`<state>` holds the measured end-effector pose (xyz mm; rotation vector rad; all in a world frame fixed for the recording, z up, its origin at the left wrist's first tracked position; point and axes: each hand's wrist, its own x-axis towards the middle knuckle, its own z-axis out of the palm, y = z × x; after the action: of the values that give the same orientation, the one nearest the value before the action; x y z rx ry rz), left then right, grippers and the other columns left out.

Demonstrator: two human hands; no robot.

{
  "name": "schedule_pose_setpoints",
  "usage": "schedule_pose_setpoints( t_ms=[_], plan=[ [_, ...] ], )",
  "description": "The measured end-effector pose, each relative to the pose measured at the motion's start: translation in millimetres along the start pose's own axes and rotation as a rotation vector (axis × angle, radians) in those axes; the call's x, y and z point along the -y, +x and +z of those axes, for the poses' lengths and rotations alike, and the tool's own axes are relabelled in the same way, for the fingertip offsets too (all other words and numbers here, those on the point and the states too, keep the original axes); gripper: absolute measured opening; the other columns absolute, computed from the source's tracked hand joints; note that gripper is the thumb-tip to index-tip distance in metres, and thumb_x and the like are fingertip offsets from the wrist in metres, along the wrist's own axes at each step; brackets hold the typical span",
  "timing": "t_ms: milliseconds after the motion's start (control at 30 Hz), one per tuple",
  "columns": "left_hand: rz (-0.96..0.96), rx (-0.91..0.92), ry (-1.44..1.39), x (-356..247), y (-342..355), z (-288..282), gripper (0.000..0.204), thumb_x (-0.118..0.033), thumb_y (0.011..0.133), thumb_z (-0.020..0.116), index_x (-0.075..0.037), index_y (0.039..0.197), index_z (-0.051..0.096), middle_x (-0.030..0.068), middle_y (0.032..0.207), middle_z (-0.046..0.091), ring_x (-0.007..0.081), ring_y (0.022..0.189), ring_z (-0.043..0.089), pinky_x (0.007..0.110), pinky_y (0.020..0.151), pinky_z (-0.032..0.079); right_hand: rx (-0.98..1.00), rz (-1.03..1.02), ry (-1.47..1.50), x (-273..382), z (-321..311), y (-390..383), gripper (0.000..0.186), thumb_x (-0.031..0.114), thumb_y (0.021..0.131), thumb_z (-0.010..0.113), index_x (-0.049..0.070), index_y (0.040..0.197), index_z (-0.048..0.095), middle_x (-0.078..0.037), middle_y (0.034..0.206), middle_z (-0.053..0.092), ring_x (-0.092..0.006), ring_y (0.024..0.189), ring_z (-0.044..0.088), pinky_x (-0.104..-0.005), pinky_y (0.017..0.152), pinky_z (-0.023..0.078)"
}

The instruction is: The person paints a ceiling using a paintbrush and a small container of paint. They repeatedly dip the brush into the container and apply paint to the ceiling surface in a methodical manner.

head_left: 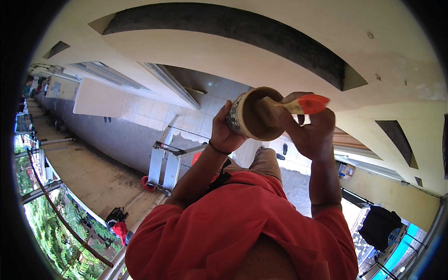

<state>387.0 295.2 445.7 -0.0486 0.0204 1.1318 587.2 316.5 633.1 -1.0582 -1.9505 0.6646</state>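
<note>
My left hand (226,129) is wrapped round the side of a small round paint tub (239,116), whose open mouth tips toward me and to the right. The tub's inside is coated brown, and its outer wall looks dark and patterned. In my right hand (311,133) is a paintbrush (298,104) with a pale handle and a red-orange end. The brush's bristle end reaches into the tub's mouth. Part of the bristles is hard to make out against the brown inside.
A cream wall (196,51) with a long dark recess (224,23) rises ahead. Below on the left stands a metal stepladder (164,163) on the tiled floor. Dark shoes (283,151) lie on the floor far below. At the lower right hangs a black cloth (380,227).
</note>
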Motion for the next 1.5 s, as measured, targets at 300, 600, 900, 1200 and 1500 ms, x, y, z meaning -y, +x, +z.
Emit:
schedule_pose_setpoints(
  t_ms=[300, 600, 900, 1200, 1500],
  plan=[
    [-0.024, 0.061, 0.081, -4, 0, 1, 0.075, -0.061, 0.112, 0.049, -0.009, 0.166, 0.046, 0.0183, 0.169, 0.048, 0.0379, 0.157, 0.045, 0.065, 0.129, 0.035, -0.149, 0.102, 0.109, -9, -14, -13, 0.021, -0.001, 0.094, 0.085, -0.005, 0.113, 0.078, -0.009, 0.098, 0.080, -0.0130, 0.083, 0.074, -0.0275, 0.072, 0.059],
    [-0.011, -0.007, -0.007, -1, -1, 3, 0.073, -0.055, 0.112, 0.055, -0.006, 0.165, 0.044, 0.0189, 0.164, 0.054, 0.0393, 0.153, 0.051, 0.066, 0.123, 0.044, -0.047, 0.008, -0.052, 0, 1, -8, 0.017, 0.010, 0.096, 0.085, 0.001, 0.108, 0.077, -0.007, 0.091, 0.080, -0.0126, 0.076, 0.074, -0.0283, 0.062, 0.055],
    [-0.041, 0.041, 0.022, -2, 2, 10, 0.075, -0.060, 0.112, 0.046, -0.010, 0.167, 0.043, 0.0178, 0.170, 0.045, 0.0405, 0.157, 0.044, 0.067, 0.127, 0.038, -0.249, -0.135, 0.092, -4, -1, -25, 0.023, 0.004, 0.092, 0.084, 0.001, 0.112, 0.075, -0.012, 0.094, 0.078, -0.0221, 0.082, 0.078, -0.0348, 0.070, 0.061],
    [0.001, -0.035, 0.296, -3, 7, 13, 0.073, -0.062, 0.110, 0.047, -0.017, 0.167, 0.044, 0.0147, 0.169, 0.046, 0.0393, 0.155, 0.047, 0.069, 0.115, 0.047, -0.611, 0.396, 0.732, -9, 2, -29, 0.014, 0.010, 0.102, 0.073, -0.004, 0.106, 0.072, -0.010, 0.088, 0.075, -0.0172, 0.076, 0.074, -0.0328, 0.063, 0.061],
    [-0.168, 0.038, 0.022, -9, 21, 34, 0.072, -0.065, 0.105, 0.051, -0.018, 0.159, 0.051, 0.0170, 0.154, 0.058, 0.0458, 0.142, 0.056, 0.062, 0.104, 0.057, -0.709, 0.262, 1.571, -20, -38, 5, 0.016, 0.018, 0.106, 0.072, 0.010, 0.120, 0.070, -0.006, 0.108, 0.080, -0.0219, 0.096, 0.079, -0.0387, 0.076, 0.066]
  ],
)
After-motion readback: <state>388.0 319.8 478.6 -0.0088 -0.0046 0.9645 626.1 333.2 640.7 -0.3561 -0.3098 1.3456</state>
